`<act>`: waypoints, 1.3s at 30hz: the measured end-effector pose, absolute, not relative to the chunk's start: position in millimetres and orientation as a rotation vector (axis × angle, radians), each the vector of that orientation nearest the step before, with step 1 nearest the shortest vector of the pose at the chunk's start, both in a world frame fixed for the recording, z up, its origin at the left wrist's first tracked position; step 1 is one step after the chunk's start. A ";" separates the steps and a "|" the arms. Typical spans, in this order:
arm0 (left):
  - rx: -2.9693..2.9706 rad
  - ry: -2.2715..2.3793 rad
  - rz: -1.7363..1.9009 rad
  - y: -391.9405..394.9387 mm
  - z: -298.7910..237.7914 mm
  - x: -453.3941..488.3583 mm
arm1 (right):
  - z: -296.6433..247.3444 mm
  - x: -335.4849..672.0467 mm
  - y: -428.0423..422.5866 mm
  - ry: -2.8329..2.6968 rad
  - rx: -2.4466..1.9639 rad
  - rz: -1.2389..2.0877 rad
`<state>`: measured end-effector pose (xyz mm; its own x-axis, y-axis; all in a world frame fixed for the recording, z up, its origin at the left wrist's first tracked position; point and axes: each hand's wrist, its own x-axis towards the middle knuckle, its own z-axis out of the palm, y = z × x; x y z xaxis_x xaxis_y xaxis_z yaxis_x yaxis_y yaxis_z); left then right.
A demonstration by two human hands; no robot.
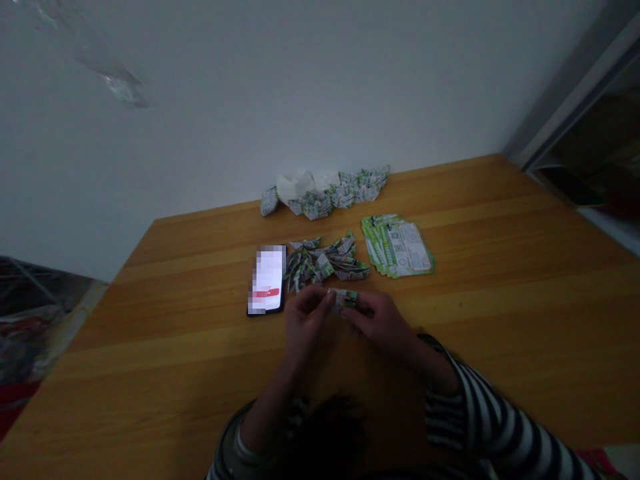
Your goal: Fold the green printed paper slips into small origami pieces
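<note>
Between my two hands is a small folded piece of printed green-and-white paper. My left hand pinches its left end with thumb and fingers. At the right end, my right hand grips it with closed fingers. Just beyond the hands lies a pile of folded paper pieces with similar print. A fanned stack of flat printed leaflets rests to the right of that pile. Left of my left hand, a phone lies face up with its screen lit.
Along the wall at the table's back sits a row of joined folded paper pieces, with white crumpled tissue among them. The wooden table meets a pale wall. Clear plastic hangs at upper left.
</note>
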<state>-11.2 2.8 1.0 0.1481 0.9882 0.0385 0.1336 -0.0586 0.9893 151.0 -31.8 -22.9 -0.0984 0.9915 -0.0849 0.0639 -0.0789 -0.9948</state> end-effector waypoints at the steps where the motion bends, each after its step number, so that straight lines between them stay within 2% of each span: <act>1: 1.403 1.151 1.020 4.2 2.2 -11.4 | -22.6 151.2 -31.6 -1.262 -1.239 1.384; 10: 1.430 1.252 0.976 7.5 0.8 -11.1 | -24.0 148.4 -32.6 -1.173 -1.146 1.621; 17: 1.505 1.051 0.986 10.3 -3.1 -8.4 | -19.2 149.7 -27.6 -0.917 -1.048 1.490; 23: 1.596 1.063 0.930 12.7 9.5 -15.9 | -20.6 161.3 -27.2 -1.085 -0.899 1.559; 30: 1.331 0.880 0.729 13.5 18.2 -24.7 | -14.7 186.0 -22.3 -1.402 -0.960 1.316; 39: 1.672 0.810 0.650 17.2 17.4 -27.6 | -21.0 187.3 -23.5 -1.502 -0.969 1.326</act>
